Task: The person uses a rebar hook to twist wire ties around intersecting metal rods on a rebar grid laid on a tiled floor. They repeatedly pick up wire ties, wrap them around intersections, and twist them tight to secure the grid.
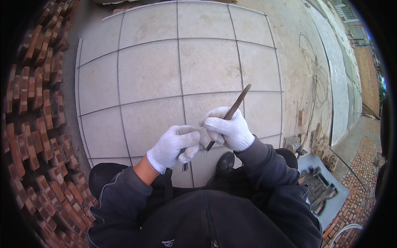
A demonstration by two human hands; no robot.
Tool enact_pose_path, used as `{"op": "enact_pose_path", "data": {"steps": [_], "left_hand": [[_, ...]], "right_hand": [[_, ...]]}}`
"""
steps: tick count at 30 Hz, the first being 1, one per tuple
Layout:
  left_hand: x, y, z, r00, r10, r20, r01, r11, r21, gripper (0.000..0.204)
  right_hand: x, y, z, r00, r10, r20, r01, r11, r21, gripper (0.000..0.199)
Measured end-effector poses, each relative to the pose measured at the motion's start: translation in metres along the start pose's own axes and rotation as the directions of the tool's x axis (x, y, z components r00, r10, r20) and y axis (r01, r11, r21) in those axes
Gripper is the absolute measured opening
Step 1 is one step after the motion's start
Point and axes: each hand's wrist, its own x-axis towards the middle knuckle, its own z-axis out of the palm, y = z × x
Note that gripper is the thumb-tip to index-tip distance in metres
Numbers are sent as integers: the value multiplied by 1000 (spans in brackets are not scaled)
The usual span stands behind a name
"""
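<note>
1. We look down at our two hands, both in white knit gloves, held together in front of our chest, above a tiled floor (149, 70) of large pale square tiles w/ thin dark joints.
2. Right hand (229, 130): grip closed around a thin brown rod-like tool (233, 108), prob. a chisel or pencil-type stick; can't tell which. It runs diagonally, upper end pointing up-right past the knuckles, dark lower tip poking out under the hand.
3. Left hand (175, 144): fingers curled shut, pinching a small bundle of thin dark bits (185, 166) that hang just below the fist; too small to tell what they are.
4. The two hands touch, left thumb side against the right palm side; the tool's lower tip sits right betw. them.
5. A black shoe toe (225, 161) shows just under the right hand, on the tiles.
6. Left of the tiles: red bricks (39, 136) stacked in rough rows along the edge.
7. Right of the tiles: bare concrete strip w/ loose wire (316, 82), then a grey tray (331, 194) w/ dark tools in it, lower right, well apart from the hands.
</note>
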Motion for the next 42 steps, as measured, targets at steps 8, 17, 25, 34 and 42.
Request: {"op": "enact_pose_path", "data": {"steps": [8, 17, 25, 34, 42], "left_hand": [[10, -9, -10, 997, 79, 26, -77, 994, -83, 52], [7, -5, -4, 987, 28, -158, -18, 998, 67, 46], [4, -8, 5, 933, 135, -334, -66, 975, 211, 40], [5, -18, 12, 847, 249, -469, -87, 936, 340, 30], [12, -37, 2, 784, 379, -492, -87, 851, 517, 26]], "right_hand": [[8, 4, -2, 987, 47, -157, -49, 999, -10, 20], [12, 0, -6, 995, 66, -72, -71, 996, -61, 24], [13, 4, -1, 992, -1, -129, -28, 974, -227, 22], [25, 40, 7, 925, -293, -241, 155, 872, -465, 22], [39, 80, 11, 906, -174, -385, 57, 953, -298, 25]]}}
